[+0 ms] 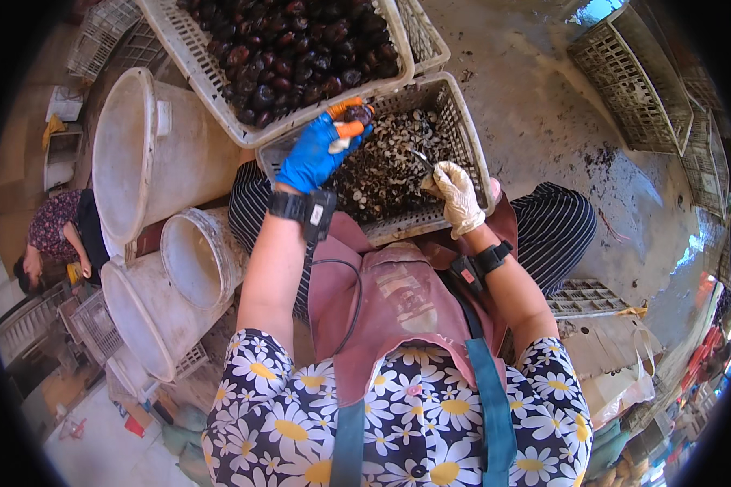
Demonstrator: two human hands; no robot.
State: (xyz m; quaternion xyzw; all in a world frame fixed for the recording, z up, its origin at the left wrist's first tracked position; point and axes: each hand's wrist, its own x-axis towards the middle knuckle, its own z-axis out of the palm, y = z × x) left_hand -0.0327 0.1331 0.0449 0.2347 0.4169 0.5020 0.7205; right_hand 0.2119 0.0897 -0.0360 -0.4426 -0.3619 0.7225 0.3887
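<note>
I have the left hand (310, 159) pinching a dark chestnut-like bulb (362, 115) over the peelings crate's (470, 134) far edge; the right hand (456, 195), apart, clasps a small metal-bladed tool (421, 156) near the right edge.

A dark, round thing (361, 114), brown and purple, sits in the fingertips of the left hand (310, 156). It is shiny on top, and fingers cover part of it, so its whole shape is hard to see. It is up over the crate of small bits (404, 142). A thin, shiny tool (419, 156) pokes out of the right hand (456, 197). Its tip points up and left, toward the round thing, but they do not touch. The fingers hide its other end.
</note>
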